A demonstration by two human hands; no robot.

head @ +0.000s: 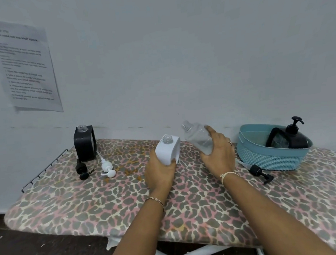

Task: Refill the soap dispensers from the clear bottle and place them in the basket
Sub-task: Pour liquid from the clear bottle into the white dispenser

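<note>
My left hand (160, 173) grips a white square soap dispenser (168, 149) with its neck open, held tilted just above the board. My right hand (218, 153) holds the clear bottle (197, 138), uncapped, leaning with its mouth toward the white dispenser. A black square dispenser (84, 143) stands open at the back left. Its black pump (82, 169) and a white pump (107, 168) lie beside it. The teal basket (272, 159) at the right holds a black pump dispenser (295, 135).
All of this sits on an ironing board with a leopard-print cover (189, 202) against a white wall. Another black pump (260, 171) lies in front of the basket. A metal rack (43, 169) edges the board's left end. A printed sheet (24, 66) hangs on the wall.
</note>
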